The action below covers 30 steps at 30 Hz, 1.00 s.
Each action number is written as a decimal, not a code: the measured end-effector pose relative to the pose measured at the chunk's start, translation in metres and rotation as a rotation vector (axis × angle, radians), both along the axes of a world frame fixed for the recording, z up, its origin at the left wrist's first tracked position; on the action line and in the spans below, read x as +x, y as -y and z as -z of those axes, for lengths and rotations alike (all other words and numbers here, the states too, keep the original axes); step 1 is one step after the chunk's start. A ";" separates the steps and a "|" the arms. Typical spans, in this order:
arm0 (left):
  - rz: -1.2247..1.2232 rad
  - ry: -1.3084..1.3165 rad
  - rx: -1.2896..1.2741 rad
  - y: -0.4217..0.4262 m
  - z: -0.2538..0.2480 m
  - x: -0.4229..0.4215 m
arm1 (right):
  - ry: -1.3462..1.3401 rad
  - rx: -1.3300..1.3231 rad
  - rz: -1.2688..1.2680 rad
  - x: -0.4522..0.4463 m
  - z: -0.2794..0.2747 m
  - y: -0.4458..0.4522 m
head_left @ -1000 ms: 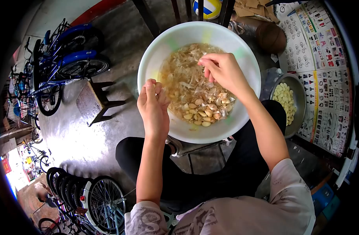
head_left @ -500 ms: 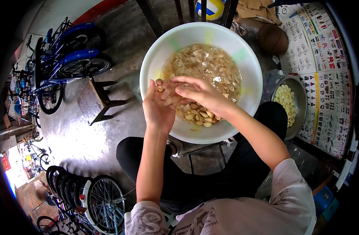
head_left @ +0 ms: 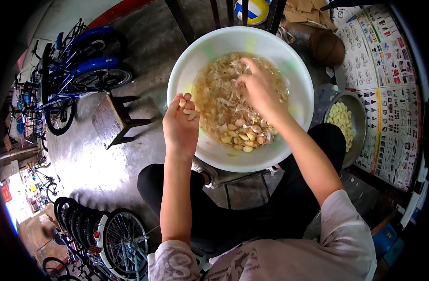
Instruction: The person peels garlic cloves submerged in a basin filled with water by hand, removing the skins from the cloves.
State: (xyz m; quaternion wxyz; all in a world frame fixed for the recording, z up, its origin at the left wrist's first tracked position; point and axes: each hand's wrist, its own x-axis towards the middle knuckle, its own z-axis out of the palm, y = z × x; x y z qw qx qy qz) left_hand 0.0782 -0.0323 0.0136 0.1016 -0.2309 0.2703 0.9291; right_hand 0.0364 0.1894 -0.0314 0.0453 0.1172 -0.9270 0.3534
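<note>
A large white plastic basin [head_left: 296, 131] holds water, floating papery garlic skins [head_left: 219, 82] and a pile of garlic cloves [head_left: 245, 136] near its front. At the basin's left rim, my left hand [head_left: 181, 129] is curled around several garlic cloves [head_left: 187, 103], which show at the fingertips. Over the water and skins hovers my right hand [head_left: 260, 91], slightly smeared by motion, its fingers apart and nothing visible in them. To the right, a metal bowl [head_left: 361, 119] contains pale peeled cloves [head_left: 341, 122].
A small wooden stool [head_left: 109, 119] stands left of the basin, with bicycles [head_left: 97, 70] beyond it. More wheels [head_left: 125, 243] are at lower left. A ball [head_left: 253, 10] and cardboard [head_left: 308, 11] lie at the back. A printed poster sheet [head_left: 387, 98] borders the right.
My right hand has left my left hand, moving right and away over the basin, with its fingers spreading. My left hand has shifted slightly left and nearer, keeping its cloves.
</note>
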 end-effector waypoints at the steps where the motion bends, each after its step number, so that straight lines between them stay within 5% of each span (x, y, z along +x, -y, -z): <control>1: -0.003 -0.003 -0.001 -0.002 -0.003 -0.003 | -0.293 0.280 0.072 0.006 0.008 0.002; 8: -0.109 -0.060 -0.212 -0.005 0.000 -0.002 | 0.213 0.006 -0.017 0.014 -0.021 0.019; 10: -0.103 -0.127 -0.286 -0.017 -0.004 0.000 | 0.731 -0.753 0.074 0.020 -0.025 0.032; 11: -0.045 -0.252 -0.548 -0.026 -0.008 0.002 | 0.732 -0.751 0.074 0.025 -0.023 0.040; 13: 0.138 -0.515 -1.046 -0.038 -0.014 0.006 | 1.219 -1.751 0.096 0.035 -0.022 0.057; 16: 0.398 -0.951 -1.663 -0.038 -0.012 0.007 | 1.171 -1.858 0.131 0.042 -0.059 0.054; 19: 0.119 -1.083 -1.454 -0.034 -0.019 0.001 | 1.102 -1.823 0.237 0.036 -0.034 0.047; 24: -0.109 -0.750 -1.350 -0.015 -0.018 -0.010 | 0.898 -1.484 0.354 0.025 -0.043 0.008; 30: 0.180 -0.515 -1.397 -0.012 -0.031 -0.010 | 0.591 -1.301 0.126 0.065 -0.137 -0.095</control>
